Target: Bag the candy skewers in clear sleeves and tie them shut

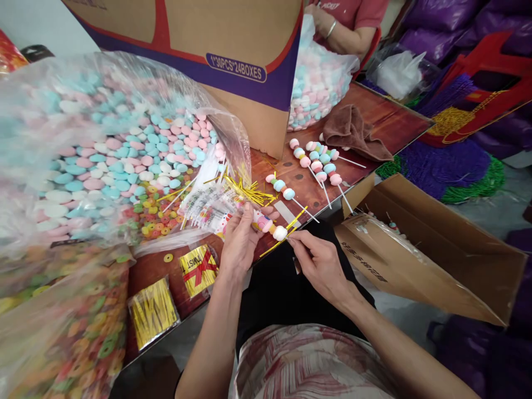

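Note:
Above my lap, a candy skewer (271,224) of pink and white marshmallows, in what looks like a printed clear wrapper, lies in the fingers of my left hand (241,239). My right hand (319,259) pinches at the skewer's white end, by a gold twist tie (297,219). Whether the fingers hold the tie, the wrapper or the stick is hard to see. Just beyond lies another marshmallow skewer (281,186). Loose gold twist ties (253,192) and printed clear wrappers (203,206) are heaped beside my left hand.
A big bag of marshmallows (124,149) and a bag of gummy rings (83,327) fill the left. Packs of twist ties (154,313) lie near the edge. Several finished skewers (319,160) and a brown cloth (355,133) lie right, above an open carton (415,260). Another person's hand (322,22) works behind the large box (233,50).

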The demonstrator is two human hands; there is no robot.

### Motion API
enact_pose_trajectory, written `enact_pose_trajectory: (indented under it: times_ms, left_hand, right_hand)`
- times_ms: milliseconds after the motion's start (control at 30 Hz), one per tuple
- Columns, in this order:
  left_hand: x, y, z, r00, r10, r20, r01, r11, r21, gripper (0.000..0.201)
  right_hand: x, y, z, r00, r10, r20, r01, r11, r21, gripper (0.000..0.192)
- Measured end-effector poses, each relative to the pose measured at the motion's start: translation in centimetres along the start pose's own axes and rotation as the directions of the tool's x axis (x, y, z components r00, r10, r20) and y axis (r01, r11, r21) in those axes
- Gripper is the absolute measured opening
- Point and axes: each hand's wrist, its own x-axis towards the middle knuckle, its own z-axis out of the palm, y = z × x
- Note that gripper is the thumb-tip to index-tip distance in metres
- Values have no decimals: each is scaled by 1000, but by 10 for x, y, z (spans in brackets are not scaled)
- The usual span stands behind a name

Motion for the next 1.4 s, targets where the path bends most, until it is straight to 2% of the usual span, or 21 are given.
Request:
enact_pose_trajectory:
  times_ms: [100, 200, 300, 433, 500, 600, 667, 833, 933, 1000, 1033, 1133, 1200, 1233, 1300, 1400]
  left_hand:
    - [-3, -1, -1, 1000, 3, -20, -2, 999, 35, 39]
    - [-5, -3, 0, 998, -17, -61, 19, 999, 36, 41]
    - [-5, -7, 3, 995, -42, -88, 44, 999, 20, 39]
    - [-6, -15, 6, 999, -32, -41, 31, 999, -22, 35]
    - [-6, -15, 5, 1000, -28, -13, 27, 999, -37, 33]
    - [-6, -13, 1, 999, -44, 4, 44, 997, -58, 32]
    - [-6, -12, 1, 998, -54, 7, 55, 996, -69, 31]
    - [-8, -18, 5, 998, -31, 50, 34, 998, -54, 34]
    - [-7, -17, 4, 998, -49, 50, 52, 997, -59, 33]
    - [-7, -14, 1, 999, -50, 20, 52, 995, -80, 31]
    - [-7, -13, 1, 999, -48, 7, 48, 995, -93, 30]
    - [-7, -11, 1, 999, -45, 5, 45, 993, -113, 32]
    - [-8, -12, 3, 999, -48, 22, 50, 992, -112, 35]
    - [-8, -13, 3, 998, -47, 29, 50, 993, -110, 35]
    - [-9, -14, 4, 998, -48, 41, 52, 993, -104, 35]
    - [-9, -17, 3, 997, -49, 66, 55, 993, -102, 31]
  right_hand:
    - [2, 6, -10, 982, -187, 4, 183, 960, -211, 22]
    - [4, 11, -14, 950, -310, 36, 300, 876, -378, 23]
    - [6, 11, -10, 925, -376, 43, 351, 810, -470, 25]
    - [8, 9, 4, 914, -406, 25, 358, 773, -525, 27]
    - [6, 9, 9, 932, -363, 8, 323, 820, -473, 27]
    - [0, 9, 10, 969, -245, -7, 232, 927, -293, 25]
    - [-2, 6, 11, 985, -174, -18, 167, 969, -184, 23]
    - [4, -8, 21, 998, -7, -58, 8, 1000, 24, 24]
    - [10, -14, 22, 993, 115, -22, -107, 970, 216, 21]
    - [12, -15, 17, 969, 237, 68, -244, 882, 402, 20]
    - [12, -15, 15, 943, 303, 139, -331, 799, 501, 19]
    - [13, -13, 8, 816, 413, 404, -566, 434, 701, 22]
    - [14, -13, 7, 754, 408, 515, -632, 239, 737, 25]
    - [15, -13, 7, 741, 404, 537, -641, 188, 744, 26]
    - [17, -14, 10, 742, 408, 532, -633, 165, 756, 27]
    - [21, -16, 17, 768, 439, 467, -600, 237, 764, 25]
